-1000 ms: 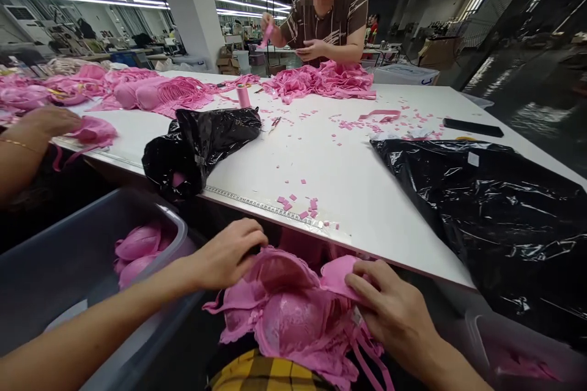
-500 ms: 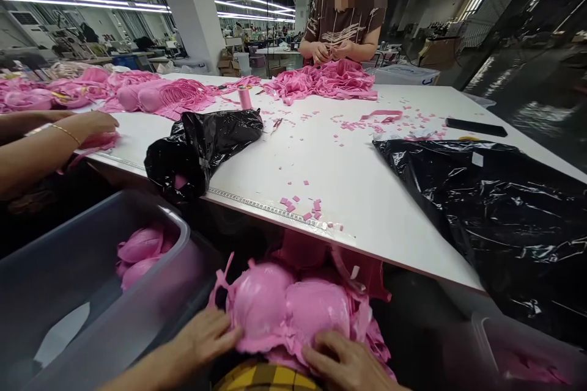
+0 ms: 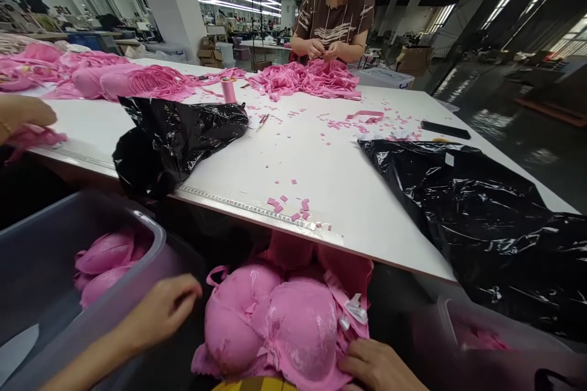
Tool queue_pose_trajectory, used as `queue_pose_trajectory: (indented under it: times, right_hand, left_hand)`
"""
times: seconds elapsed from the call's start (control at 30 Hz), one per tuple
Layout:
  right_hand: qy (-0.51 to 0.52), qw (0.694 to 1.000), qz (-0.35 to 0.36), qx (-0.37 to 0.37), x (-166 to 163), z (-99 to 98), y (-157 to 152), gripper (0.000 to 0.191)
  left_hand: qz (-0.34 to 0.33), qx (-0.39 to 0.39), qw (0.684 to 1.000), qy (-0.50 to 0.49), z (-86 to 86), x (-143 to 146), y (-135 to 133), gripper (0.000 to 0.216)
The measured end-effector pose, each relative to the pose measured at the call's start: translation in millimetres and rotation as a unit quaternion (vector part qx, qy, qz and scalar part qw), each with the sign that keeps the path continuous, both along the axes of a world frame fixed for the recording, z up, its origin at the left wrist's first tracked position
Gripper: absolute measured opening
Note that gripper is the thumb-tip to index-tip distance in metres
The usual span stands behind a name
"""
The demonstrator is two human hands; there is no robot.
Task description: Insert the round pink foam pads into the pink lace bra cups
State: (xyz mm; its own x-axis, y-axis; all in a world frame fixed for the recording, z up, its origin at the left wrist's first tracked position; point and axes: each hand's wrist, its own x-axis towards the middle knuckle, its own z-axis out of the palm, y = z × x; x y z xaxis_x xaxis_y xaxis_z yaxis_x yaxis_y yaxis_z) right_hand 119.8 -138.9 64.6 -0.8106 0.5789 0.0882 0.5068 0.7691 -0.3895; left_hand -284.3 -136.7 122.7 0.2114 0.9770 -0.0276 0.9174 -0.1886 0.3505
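The left hand [image 3: 172, 308] is at between seven and eight o'clock, half open with fingers loosely curled and no object visible in it, just apart from the pink bra [image 3: 302, 324] at six o'clock. The right hand [image 3: 376, 363], at five o'clock, has bent fingers touching the bra's near right edge; its lower part is out of frame, so whether it grips cannot be told. A grey bin [image 3: 160, 244] at eight o'clock holds pink cups [image 3: 105, 252]. The white table [image 3: 334, 189] has its edge just beyond the bra, bearing a measuring tape [image 3: 247, 206] and pink scraps [image 3: 299, 215]. One black bag [image 3: 183, 140] lies between nine and ten o'clock, another black sheet of plastic [image 3: 481, 208] hangs over the edge between three and four. A co-worker [image 3: 330, 21] stands just past twelve, behind a pink heap [image 3: 302, 79].
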Motion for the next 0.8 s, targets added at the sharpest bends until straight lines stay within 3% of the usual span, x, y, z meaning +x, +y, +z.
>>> queue_pose_trajectory:
  times: [0.07, 0.13, 0.27, 0.37, 0.47, 0.57, 0.7, 0.8]
  right_hand:
    - [-0.012, 0.998, -0.047, -0.048, 0, 9.0, 5, 0.034]
    - [-0.02, 0.996, -0.075, -0.051, -2, 15.4, 13, 0.036]
    - [-0.038, 0.996, -0.082, 0.025, 1, 13.9, 31, 0.04]
    - [-0.122, 0.976, -0.161, 0.077, 21, 7.1, 39, 0.046]
    - [-0.231, 0.936, -0.266, 0.009, 48, 0.2, 35, 0.046]
    - [-0.289, 0.891, -0.336, -0.096, 66, -5.2, 18, 0.031]
    - [-0.207, 0.902, -0.321, -0.204, 69, -4.4, 9, 0.031]
    - [-0.036, 0.891, -0.394, -0.223, 63, -5.7, 33, 0.033]
  left_hand:
    - [-0.022, 0.032, 0.999, -0.03, 14.3, 19, 26, 0.025]
    - [-0.093, 0.035, 0.994, -0.036, 10.7, 48, 52, 0.028]
    - [-0.19, -0.084, 0.977, 0.05, -33.9, 109, 96, 0.044]
    - [-0.205, -0.142, 0.961, 0.122, -64.0, 133, 111, 0.032]
    - [-0.206, -0.139, 0.956, 0.154, -73.0, 140, 111, 0.031]
    - [-0.203, -0.131, 0.953, 0.184, -67.7, 141, 107, 0.034]
    - [-0.208, -0.119, 0.947, 0.216, -57.8, 142, 107, 0.036]
    - [-0.21, -0.088, 0.942, 0.246, -56.7, 145, 110, 0.039]
